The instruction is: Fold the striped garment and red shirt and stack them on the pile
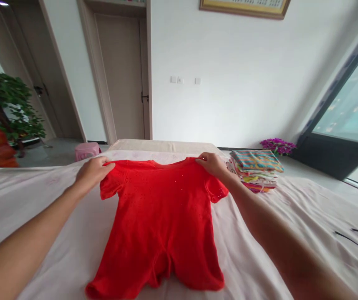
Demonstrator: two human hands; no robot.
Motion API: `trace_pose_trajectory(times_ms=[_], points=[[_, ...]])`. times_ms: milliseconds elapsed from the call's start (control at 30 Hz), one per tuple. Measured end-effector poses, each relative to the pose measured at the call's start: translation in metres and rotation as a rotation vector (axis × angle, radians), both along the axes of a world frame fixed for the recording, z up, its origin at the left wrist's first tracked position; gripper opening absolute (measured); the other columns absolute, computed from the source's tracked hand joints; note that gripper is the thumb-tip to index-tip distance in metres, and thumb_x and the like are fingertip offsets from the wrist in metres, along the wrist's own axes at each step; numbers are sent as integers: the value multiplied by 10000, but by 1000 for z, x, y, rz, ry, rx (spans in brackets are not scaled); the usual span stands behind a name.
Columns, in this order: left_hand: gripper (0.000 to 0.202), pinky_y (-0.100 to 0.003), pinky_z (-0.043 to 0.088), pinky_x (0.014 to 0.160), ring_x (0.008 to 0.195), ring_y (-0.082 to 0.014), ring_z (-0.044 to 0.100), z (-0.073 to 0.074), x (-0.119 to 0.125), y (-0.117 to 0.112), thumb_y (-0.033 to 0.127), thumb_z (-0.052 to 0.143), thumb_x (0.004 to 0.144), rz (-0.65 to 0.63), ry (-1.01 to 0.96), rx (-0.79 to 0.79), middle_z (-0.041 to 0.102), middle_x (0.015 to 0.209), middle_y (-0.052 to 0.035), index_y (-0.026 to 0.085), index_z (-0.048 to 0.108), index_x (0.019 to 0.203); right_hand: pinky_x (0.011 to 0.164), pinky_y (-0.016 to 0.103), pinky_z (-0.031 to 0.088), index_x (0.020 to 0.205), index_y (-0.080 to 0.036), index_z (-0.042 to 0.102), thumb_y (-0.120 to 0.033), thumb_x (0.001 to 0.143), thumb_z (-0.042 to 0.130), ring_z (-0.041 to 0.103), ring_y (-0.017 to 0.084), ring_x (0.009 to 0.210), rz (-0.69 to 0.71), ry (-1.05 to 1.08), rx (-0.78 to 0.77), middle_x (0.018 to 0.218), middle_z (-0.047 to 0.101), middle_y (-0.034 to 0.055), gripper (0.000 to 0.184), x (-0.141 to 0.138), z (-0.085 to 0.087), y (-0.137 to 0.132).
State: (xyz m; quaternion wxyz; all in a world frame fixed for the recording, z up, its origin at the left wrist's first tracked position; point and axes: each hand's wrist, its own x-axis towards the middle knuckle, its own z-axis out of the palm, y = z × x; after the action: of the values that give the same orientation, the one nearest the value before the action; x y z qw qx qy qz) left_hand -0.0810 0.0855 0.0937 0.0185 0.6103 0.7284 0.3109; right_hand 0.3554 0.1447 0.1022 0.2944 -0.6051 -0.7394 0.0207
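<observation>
A red short-sleeved baby romper is spread out in front of me, its neckline away from me and its short legs towards me. Small holes dot the fabric near the shoulders. My left hand pinches the left sleeve at the top edge. At the right shoulder, close to the neckline, my right hand is closed on the cloth. Between the two hands the upper edge is stretched nearly straight, and the legs hang or lie over the pale sheet.
A stack of folded clothes stands on the sheet at the right. Dark thin cords lie at the right edge. Beyond are a pink stool, purple flowers, a leafy plant and a closed door.
</observation>
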Motion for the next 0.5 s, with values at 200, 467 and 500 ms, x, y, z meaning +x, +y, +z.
trace_pose_trajectory(times_ms=[200, 467, 500], points=[[396, -336, 448, 696, 883, -287, 653, -40, 3, 52, 474, 482, 843, 193, 104, -155, 725, 1032, -100, 248, 689, 1093, 686, 269, 412, 1019, -241, 732, -446, 894, 543, 642, 203, 839, -137, -54, -93, 939, 731, 58, 306, -26, -35, 46], [393, -306, 473, 842, 951, -212, 666, -85, 26, 34, 408, 476, 863, -81, 121, -148, 628, 1268, -86, 239, 630, 1183, 801, 278, 440, 1123, -221, 691, -236, 878, 529, 629, 210, 996, -13, -87, -148, 1177, 676, 82, 294, -29, -80, 23], [339, -284, 465, 831, 927, -194, 667, -90, 27, 21, 414, 466, 872, -165, 98, -179, 672, 1179, -55, 242, 658, 1093, 771, 266, 437, 1071, -221, 702, -223, 872, 527, 637, 196, 949, 31, -80, -165, 1129, 689, 69, 265, -24, -88, 10]])
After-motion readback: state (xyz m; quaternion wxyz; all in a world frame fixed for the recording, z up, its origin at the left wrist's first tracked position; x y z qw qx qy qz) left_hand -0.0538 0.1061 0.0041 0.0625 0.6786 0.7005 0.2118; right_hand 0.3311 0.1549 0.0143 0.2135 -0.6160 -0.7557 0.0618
